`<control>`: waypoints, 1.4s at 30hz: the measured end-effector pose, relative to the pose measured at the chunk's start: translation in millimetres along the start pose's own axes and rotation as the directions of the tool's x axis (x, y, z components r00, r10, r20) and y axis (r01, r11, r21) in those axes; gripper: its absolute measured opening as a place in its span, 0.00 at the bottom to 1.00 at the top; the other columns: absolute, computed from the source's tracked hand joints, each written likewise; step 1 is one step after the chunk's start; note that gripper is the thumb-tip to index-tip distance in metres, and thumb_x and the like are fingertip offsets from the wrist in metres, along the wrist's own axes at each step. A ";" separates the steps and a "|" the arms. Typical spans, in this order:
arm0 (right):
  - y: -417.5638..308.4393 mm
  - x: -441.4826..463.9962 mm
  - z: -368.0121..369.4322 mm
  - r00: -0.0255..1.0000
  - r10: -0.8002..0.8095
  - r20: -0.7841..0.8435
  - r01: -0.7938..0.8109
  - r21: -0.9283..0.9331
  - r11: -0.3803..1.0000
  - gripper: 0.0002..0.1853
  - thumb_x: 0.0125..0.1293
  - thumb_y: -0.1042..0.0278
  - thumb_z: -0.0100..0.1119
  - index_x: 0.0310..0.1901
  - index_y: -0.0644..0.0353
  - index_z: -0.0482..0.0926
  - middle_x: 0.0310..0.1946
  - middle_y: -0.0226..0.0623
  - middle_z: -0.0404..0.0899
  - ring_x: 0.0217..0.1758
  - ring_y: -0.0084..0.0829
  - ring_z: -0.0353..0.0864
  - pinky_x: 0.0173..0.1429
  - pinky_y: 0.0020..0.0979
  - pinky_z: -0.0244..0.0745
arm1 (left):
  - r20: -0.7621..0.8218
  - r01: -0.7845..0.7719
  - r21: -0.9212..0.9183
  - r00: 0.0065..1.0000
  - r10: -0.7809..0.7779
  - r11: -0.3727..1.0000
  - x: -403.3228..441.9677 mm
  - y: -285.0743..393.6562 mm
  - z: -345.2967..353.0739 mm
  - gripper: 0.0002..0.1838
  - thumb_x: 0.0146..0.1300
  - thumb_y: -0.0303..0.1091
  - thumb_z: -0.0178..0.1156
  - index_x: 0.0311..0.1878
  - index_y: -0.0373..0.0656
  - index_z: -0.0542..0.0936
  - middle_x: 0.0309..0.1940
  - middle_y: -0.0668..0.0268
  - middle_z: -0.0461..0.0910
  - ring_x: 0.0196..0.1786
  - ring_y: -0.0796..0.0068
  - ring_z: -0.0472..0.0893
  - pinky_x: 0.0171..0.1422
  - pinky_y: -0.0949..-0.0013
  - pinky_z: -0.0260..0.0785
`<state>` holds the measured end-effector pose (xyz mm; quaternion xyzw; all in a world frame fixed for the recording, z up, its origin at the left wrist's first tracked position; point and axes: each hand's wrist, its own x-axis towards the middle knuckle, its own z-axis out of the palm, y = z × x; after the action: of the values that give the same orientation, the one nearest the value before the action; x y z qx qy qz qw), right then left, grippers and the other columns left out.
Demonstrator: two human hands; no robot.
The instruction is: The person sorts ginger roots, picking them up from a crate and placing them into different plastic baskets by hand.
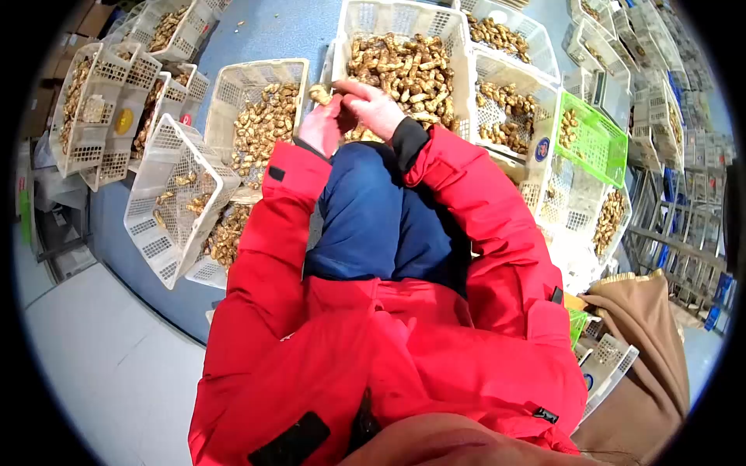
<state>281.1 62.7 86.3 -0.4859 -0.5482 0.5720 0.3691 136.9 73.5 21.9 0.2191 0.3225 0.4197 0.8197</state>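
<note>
In the head view, a small, pale yellow-brown mushroom (319, 95) is being held up just beyond the knees of the dark blue trousers (361, 210). It is pinched, so it appears, at the fingertips of the bare left hand (320, 128); the bare right hand (374, 113) is brought in close beside it, forefinger stretched towards the cap. On the far side, a large white perforated plastic crate (404, 17) is heaped with similar mushrooms; to the left, a beige perforated plastic crate (252, 74) is partly filled.

A light grip is called for here, probably: such flesh could be bruised by squeezing, and the piece is best turned gently, with both wrists kept low and steady.

Whether anything is pinched by the right grip cannot be told, its inner fingers being lost in shadow. The mushroom's lower end is hidden, and the outermost crates are cut off by the dark lens edge.
</note>
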 end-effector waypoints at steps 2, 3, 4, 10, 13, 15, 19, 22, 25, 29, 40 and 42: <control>-0.9 -7.0 -1.0 0.999 -0.043 -0.002 0.042 -0.159 0.986 0.19 0.60 0.67 0.48 0.53 0.58 0.74 0.45 0.37 0.78 0.44 0.26 0.76 0.50 0.26 0.70 | -0.100 -0.104 -0.064 0.990 0.097 0.993 -14.1 -4.1 -11.1 0.15 0.66 0.37 0.49 0.48 0.34 0.71 0.44 0.57 0.75 0.44 0.66 0.77 0.50 0.66 0.71; -0.7 -6.5 -8.6 0.996 -0.089 -0.019 0.081 -0.262 0.962 0.18 0.60 0.67 0.51 0.53 0.58 0.74 0.44 0.34 0.78 0.42 0.22 0.76 0.48 0.24 0.70 | -0.062 -0.040 0.037 0.997 0.043 0.998 -29.0 6.9 -24.8 0.13 0.66 0.33 0.49 0.48 0.34 0.70 0.47 0.53 0.73 0.44 0.64 0.77 0.50 0.65 0.71; 13.0 5.4 -28.8 0.991 -0.134 -0.026 0.123 -0.249 0.961 0.17 0.61 0.68 0.50 0.52 0.58 0.76 0.44 0.33 0.79 0.41 0.22 0.77 0.47 0.24 0.71 | -0.098 -0.073 0.124 0.991 0.085 0.990 -45.3 9.8 -34.5 0.13 0.65 0.33 0.49 0.48 0.36 0.71 0.46 0.55 0.74 0.43 0.65 0.77 0.49 0.64 0.70; 105.3 20.6 -161.5 0.888 0.058 -0.457 -0.259 -0.392 0.883 0.21 0.56 0.58 0.54 0.52 0.54 0.76 0.37 0.40 0.81 0.37 0.28 0.79 0.45 0.27 0.72 | -0.469 0.137 0.066 0.878 -0.090 0.988 -175.8 -22.4 -154.2 0.14 0.63 0.45 0.53 0.45 0.46 0.73 0.37 0.70 0.76 0.37 0.74 0.75 0.42 0.70 0.69; 158.0 35.0 -161.5 0.934 0.072 -0.349 -0.308 -0.688 0.657 0.25 0.56 0.57 0.54 0.56 0.50 0.71 0.49 0.43 0.76 0.53 0.36 0.75 0.57 0.32 0.68 | -0.718 0.047 -0.086 0.689 -0.095 0.995 -275.3 -75.5 -294.4 0.16 0.63 0.45 0.55 0.46 0.44 0.72 0.34 0.72 0.73 0.36 0.74 0.74 0.42 0.71 0.69; 167.4 46.2 -140.4 0.970 -0.002 -0.242 -0.217 -0.876 0.430 0.27 0.55 0.59 0.57 0.58 0.47 0.68 0.57 0.41 0.69 0.58 0.43 0.70 0.59 0.36 0.66 | -0.899 0.136 -0.036 0.429 -0.091 0.990 -338.5 -99.7 -353.8 0.21 0.61 0.49 0.55 0.51 0.48 0.71 0.36 0.68 0.72 0.32 0.71 0.72 0.33 0.69 0.67; 153.0 58.2 -141.4 0.923 0.212 -0.321 -0.376 -0.866 0.328 0.24 0.54 0.69 0.57 0.55 0.43 0.71 0.48 0.39 0.76 0.50 0.40 0.76 0.54 0.33 0.71 | -0.879 0.276 -0.084 0.431 -0.202 0.958 -359.4 -100.5 -376.5 0.15 0.61 0.52 0.53 0.44 0.53 0.72 0.25 0.69 0.67 0.20 0.74 0.65 0.23 0.69 0.59; 189.7 51.4 -177.5 0.911 0.025 -0.413 -0.114 -0.193 0.975 0.26 0.53 0.70 0.59 0.56 0.60 0.71 0.50 0.41 0.76 0.48 0.32 0.77 0.53 0.27 0.70 | -0.709 0.211 0.171 0.705 -0.028 0.962 -266.4 -61.0 -271.7 0.12 0.64 0.45 0.50 0.31 0.49 0.68 0.22 0.73 0.67 0.21 0.79 0.65 0.21 0.77 0.54; 126.4 20.5 -179.9 0.971 0.094 -0.220 0.012 0.435 0.900 0.27 0.56 0.75 0.57 0.60 0.67 0.65 0.48 0.39 0.76 0.48 0.30 0.77 0.52 0.27 0.71 | -0.506 0.124 0.444 0.852 0.134 0.887 -158.4 -31.3 -215.4 0.13 0.63 0.41 0.54 0.46 0.43 0.72 0.28 0.70 0.73 0.29 0.78 0.73 0.31 0.76 0.66; 49.6 -9.5 -150.3 1.000 -0.010 0.003 0.005 0.683 0.731 0.27 0.61 0.70 0.55 0.61 0.65 0.62 0.42 0.31 0.75 0.47 0.27 0.74 0.54 0.30 0.70 | -0.104 -0.103 0.554 0.976 0.192 0.826 -43.9 15.2 -40.8 0.23 0.63 0.33 0.53 0.59 0.31 0.64 0.50 0.58 0.73 0.52 0.70 0.74 0.56 0.71 0.67; -4.8 -7.4 -44.4 0.985 0.099 -0.139 0.017 0.657 0.754 0.20 0.64 0.63 0.54 0.55 0.64 0.70 0.40 0.37 0.77 0.37 0.27 0.77 0.44 0.26 0.73 | 0.001 -0.057 0.556 0.998 0.067 0.829 -27.2 42.4 50.5 0.13 0.60 0.29 0.49 0.46 0.34 0.73 0.34 0.62 0.77 0.32 0.78 0.76 0.34 0.77 0.67; 24.2 -1.0 -28.6 0.948 0.200 -0.246 -0.024 0.574 0.818 0.19 0.64 0.66 0.53 0.55 0.66 0.70 0.38 0.37 0.78 0.35 0.28 0.79 0.38 0.28 0.76 | -0.012 -0.060 0.487 0.997 0.075 0.872 -49.0 61.3 51.2 0.14 0.61 0.33 0.48 0.45 0.35 0.74 0.34 0.61 0.78 0.31 0.76 0.78 0.35 0.75 0.70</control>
<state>311.5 66.3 64.7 -0.4665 -0.2632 0.6500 0.5391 118.3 62.1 113.0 0.4226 0.4219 0.3567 0.7184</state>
